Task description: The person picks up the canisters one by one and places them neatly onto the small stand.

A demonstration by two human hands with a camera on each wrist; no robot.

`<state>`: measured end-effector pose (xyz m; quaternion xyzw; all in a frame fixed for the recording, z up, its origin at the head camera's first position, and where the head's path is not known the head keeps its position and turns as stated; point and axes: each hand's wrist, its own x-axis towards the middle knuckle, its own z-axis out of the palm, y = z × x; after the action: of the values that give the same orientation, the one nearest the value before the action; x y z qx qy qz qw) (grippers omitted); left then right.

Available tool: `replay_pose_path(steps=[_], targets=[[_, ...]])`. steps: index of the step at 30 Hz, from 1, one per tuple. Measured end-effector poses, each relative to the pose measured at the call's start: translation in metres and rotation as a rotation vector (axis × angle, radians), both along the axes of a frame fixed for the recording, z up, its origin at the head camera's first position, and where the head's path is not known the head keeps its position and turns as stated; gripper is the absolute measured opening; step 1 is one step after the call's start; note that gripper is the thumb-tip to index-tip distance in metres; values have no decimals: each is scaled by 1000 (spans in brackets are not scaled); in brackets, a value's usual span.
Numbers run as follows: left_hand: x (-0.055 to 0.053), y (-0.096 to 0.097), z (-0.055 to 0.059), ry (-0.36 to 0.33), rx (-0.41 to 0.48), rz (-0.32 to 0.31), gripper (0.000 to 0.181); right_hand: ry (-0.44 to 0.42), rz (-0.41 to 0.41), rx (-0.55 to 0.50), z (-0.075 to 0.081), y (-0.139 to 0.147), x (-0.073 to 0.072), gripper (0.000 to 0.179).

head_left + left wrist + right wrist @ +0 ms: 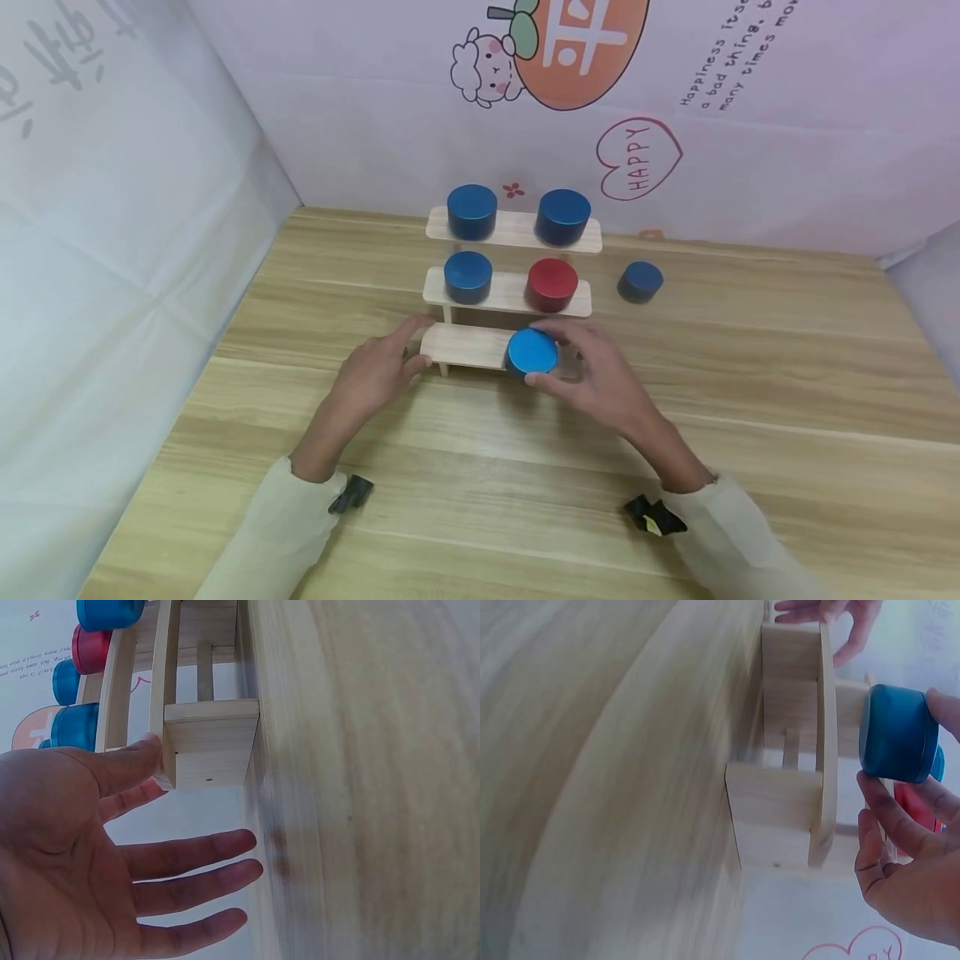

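A three-tier wooden stand has its lowest board closest to me. At that board's left end, my left hand pinches the edges between thumb and index finger; the other fingers stretch out loosely in the left wrist view. My right hand holds a blue round tin by its sides, over the right part of the lowest board. In the right wrist view, a gap shows between this tin and the board.
A blue tin and a red tin stand on the middle board. Two blue tins, one left and one right, occupy the top board. Another blue tin sits on the table, right of the stand. Behind hangs a printed white cloth.
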<state>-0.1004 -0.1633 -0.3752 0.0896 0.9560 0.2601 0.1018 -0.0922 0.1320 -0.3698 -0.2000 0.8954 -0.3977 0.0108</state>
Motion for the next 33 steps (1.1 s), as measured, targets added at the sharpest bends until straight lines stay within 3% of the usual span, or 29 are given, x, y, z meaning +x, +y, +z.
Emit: replay_pose_path(steps=[10,24,33], targets=[[0,-1,0,-6,-15,7,53,9,-5,-47,0,-27,-3,62],[-2,-1,2,20,-23,-9,53,-11,-5,-28,-2,-48,-2,63],[-3,-1,5,9,-26,-22,53,53,2,-50,-5,-57,-6,60]])
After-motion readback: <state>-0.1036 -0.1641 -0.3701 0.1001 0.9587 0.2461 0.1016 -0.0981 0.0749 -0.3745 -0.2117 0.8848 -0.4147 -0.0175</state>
